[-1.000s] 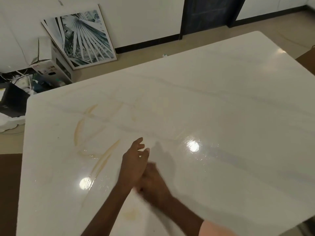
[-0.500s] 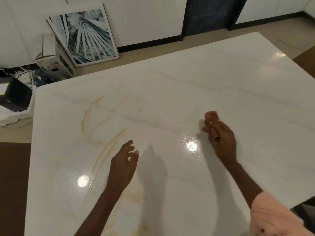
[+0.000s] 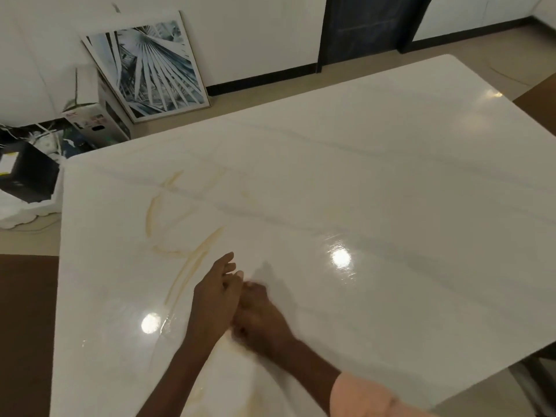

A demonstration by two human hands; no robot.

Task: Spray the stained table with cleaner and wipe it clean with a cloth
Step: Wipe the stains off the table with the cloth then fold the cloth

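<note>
The white glossy marble table [image 3: 391,176] fills the head view. Yellowish stain streaks [image 3: 192,263] curve across its left half, another arc of stain [image 3: 149,216] lies farther left, and faint smears [image 3: 240,395] show near the front edge. My left hand [image 3: 215,299] rests on the table with its fingers apart, holding nothing. My right hand [image 3: 258,319] is a blurred fist pressed on the surface, touching the left hand. The small cloth it grips is hidden under the fist. No spray bottle is in view.
A framed palm-leaf print [image 3: 150,64] leans on the wall beyond the table. A cardboard box [image 3: 96,115] and a black box [image 3: 27,173] sit on the floor at the left. A dark door [image 3: 370,22] is at the back. Ceiling lights glare on the wet surface.
My right fist swept from the table's middle right back to the left and now sits against my left hand. The left hand has barely moved.
</note>
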